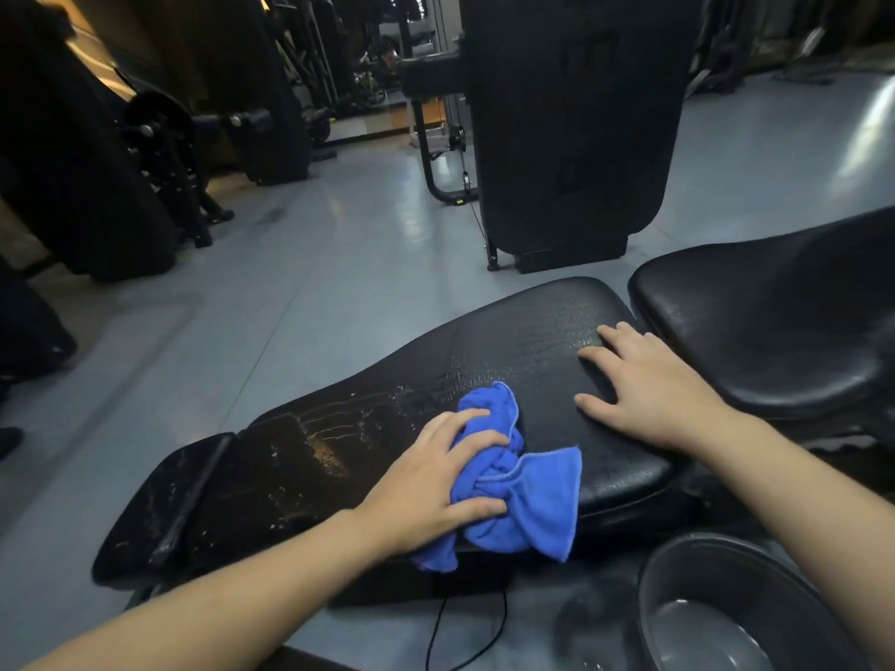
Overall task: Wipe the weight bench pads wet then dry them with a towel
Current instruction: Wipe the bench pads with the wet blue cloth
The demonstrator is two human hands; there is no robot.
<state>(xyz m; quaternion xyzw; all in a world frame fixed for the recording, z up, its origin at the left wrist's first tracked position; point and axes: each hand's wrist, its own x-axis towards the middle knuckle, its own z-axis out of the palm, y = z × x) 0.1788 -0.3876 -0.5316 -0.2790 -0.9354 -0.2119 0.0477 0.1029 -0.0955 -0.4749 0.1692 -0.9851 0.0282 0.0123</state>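
Our left hand [426, 481] grips the blue cloth [513, 491] on the wet bench pad [523, 341]; our right hand [644, 385] rests flat, fingers spread.

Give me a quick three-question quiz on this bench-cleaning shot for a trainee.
1. True or false: the right hand holds the blue cloth.
2. Which hand lies flat on the long bench pad? A) left B) right
3. Fill in: the basin at lower right holds ____.

Key: 1. False, the left hand grips it. 2. B. 3. Water.
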